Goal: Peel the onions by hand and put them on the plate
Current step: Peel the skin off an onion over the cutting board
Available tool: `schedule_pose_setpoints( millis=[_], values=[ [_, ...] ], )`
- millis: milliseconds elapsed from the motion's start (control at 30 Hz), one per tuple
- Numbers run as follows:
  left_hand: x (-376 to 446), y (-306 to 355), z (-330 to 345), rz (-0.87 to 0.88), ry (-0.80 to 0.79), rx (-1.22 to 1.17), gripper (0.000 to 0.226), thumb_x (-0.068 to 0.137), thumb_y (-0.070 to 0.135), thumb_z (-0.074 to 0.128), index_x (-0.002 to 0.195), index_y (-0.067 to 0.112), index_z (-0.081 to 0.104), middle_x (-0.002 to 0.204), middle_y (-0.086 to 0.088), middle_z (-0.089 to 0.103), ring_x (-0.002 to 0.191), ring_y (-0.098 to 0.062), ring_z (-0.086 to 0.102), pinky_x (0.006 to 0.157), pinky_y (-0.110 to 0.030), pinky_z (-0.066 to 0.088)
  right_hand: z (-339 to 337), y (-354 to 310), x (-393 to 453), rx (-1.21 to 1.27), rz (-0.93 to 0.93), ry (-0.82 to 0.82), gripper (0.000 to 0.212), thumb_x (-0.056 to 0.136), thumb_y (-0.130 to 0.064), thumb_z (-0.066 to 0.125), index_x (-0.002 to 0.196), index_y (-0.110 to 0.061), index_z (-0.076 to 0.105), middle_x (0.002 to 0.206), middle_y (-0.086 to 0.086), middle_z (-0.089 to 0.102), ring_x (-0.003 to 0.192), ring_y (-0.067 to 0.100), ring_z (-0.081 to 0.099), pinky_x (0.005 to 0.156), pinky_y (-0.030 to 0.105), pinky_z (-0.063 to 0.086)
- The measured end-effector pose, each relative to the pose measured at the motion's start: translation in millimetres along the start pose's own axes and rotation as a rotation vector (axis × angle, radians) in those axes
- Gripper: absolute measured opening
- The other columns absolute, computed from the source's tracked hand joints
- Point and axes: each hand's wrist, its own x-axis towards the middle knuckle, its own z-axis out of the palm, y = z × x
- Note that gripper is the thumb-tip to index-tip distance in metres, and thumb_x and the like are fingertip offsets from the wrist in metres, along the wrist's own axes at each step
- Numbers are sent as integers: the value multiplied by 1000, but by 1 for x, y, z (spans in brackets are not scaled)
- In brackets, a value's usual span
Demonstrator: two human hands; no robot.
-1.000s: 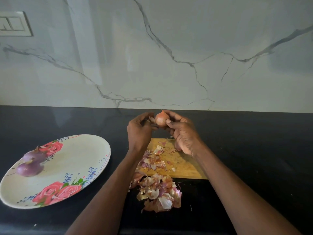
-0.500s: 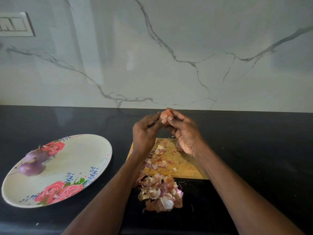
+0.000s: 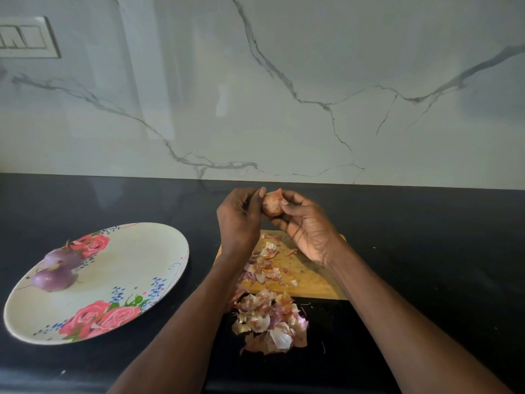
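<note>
A small onion [image 3: 272, 205] with papery tan-pink skin is held in the air above the far end of the wooden cutting board [image 3: 309, 280]. My right hand [image 3: 305, 226] grips it from the right and below. My left hand [image 3: 238, 220] has its fingertips curled against the onion's left side, pinching at the skin. Two peeled purple onions [image 3: 58, 268] lie on the left part of the oval white plate [image 3: 147, 251] with red roses, left of the board.
Loose onion skins [image 3: 271, 322] are heaped on the black counter [image 3: 426, 237] at the board's near edge, with more scraps on the board. A marble wall rises behind, with a switch plate [image 3: 25, 38] at upper left.
The onion has turned between my fingers and sits a little more exposed. My left fingertips have shifted on its left side. The plate and skins lie as before.
</note>
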Motion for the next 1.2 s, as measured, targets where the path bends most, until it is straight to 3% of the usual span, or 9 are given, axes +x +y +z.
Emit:
schedule_pose_setpoints(
  millis=[100, 200, 367, 467, 767, 867, 933, 1100, 1200],
  values=[
    [2, -2, 1, -90, -42, -26, 6, 96, 13, 66, 99, 15, 71, 82, -2, 68, 73, -21, 64, 71, -49, 57, -1, -1, 1, 72, 0, -12, 22, 97, 4, 52, 116, -1, 61, 115, 21, 69, 102, 27, 72, 89, 35, 61],
    [6, -1, -2, -133, -110, -104, 41, 91, 2, 62, 128, 21, 64, 94, -3, 65, 86, -23, 64, 79, -39, 58, 0, -4, 0, 54, -14, -2, 21, 98, 3, 51, 116, 1, 62, 108, 18, 74, 98, 25, 74, 84, 31, 61],
    [7, 11, -6, -169, -281, -302, 17, 93, 16, 70, 109, 20, 74, 106, 0, 75, 102, -12, 70, 88, -32, 54, -4, -6, 0, -40, -66, 104, 20, 93, -1, 61, 112, -1, 67, 100, 11, 75, 92, 21, 72, 81, 29, 59],
    [3, 16, -7, -169, -395, -390, 26, 91, 13, 71, 117, 14, 72, 110, -2, 76, 106, -17, 71, 92, -31, 56, -3, -6, 1, -7, -80, 152, 15, 91, 4, 62, 105, 2, 64, 101, 17, 74, 93, 24, 73, 75, 28, 61],
    [1, 13, -6, -182, -376, -372, 34, 93, 17, 67, 125, 5, 68, 124, -8, 71, 118, -20, 67, 105, -47, 51, 1, -1, 0, -96, -200, 267, 11, 91, -1, 67, 80, -6, 67, 93, 17, 72, 88, 28, 70, 69, 30, 63],
    [-2, 9, -3, -193, -357, -329, 44, 92, 25, 66, 130, 3, 64, 131, -8, 66, 119, -18, 66, 104, -49, 51, 1, -1, 1, -100, -193, 343, 19, 93, -3, 66, 75, -7, 64, 93, 21, 68, 86, 31, 67, 60, 28, 60],
    [-2, 5, -1, -196, -354, -324, 33, 97, 19, 63, 128, 8, 66, 133, -9, 65, 120, -20, 66, 103, -48, 52, 2, 1, 1, -139, -222, 350, 20, 94, -4, 66, 75, -7, 64, 89, 18, 69, 84, 31, 67, 60, 28, 60],
    [1, 8, -2, -233, -401, -414, 27, 102, 5, 53, 126, 6, 63, 128, -14, 67, 113, -23, 69, 87, -28, 58, -2, 3, 1, -409, -331, 393, 18, 102, -12, 57, 87, -5, 62, 91, 21, 68, 82, 32, 67, 46, 17, 49],
    [1, 10, -1, -239, -402, -419, 30, 100, 4, 56, 129, -3, 61, 116, -8, 73, 105, -20, 72, 86, -27, 59, -4, 3, 3, -448, -339, 381, 20, 105, -13, 52, 96, -4, 67, 95, 14, 69, 91, 26, 67, 64, 25, 57]
  ],
)
